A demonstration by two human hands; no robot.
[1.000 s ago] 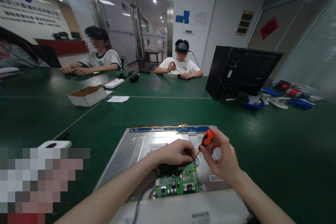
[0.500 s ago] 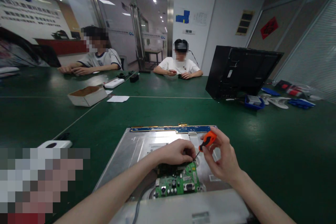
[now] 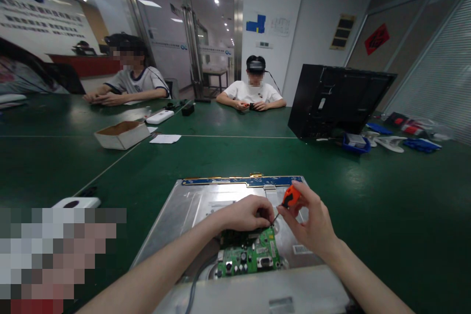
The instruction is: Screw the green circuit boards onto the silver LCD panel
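Note:
An orange and black screwdriver [image 3: 290,196] is gripped between the thumb and fingers of my right hand [image 3: 312,218]. Its shaft slants down and left to the upper right corner of a green circuit board [image 3: 250,257]. My left hand [image 3: 249,213] is curled over the board's top edge, its fingertips close to the screwdriver's tip; whatever they pinch is hidden. Beneath lies a silver metal display panel [image 3: 172,225], with a narrow blue circuit strip [image 3: 235,182] along its far edge. A grey cable [image 3: 195,284] runs beside the green board.
Behind the panel on the green table [image 3: 221,157] stand an open box [image 3: 123,136] and a black monitor [image 3: 338,100]. A blue tray [image 3: 356,143] sits by the monitor. Two people [image 3: 253,91] sit across the table; a white device [image 3: 77,202] lies to the left.
The screwdriver's handle has turned slightly in my right hand, and its thumb and fingers have shifted a little. My left hand stays in place.

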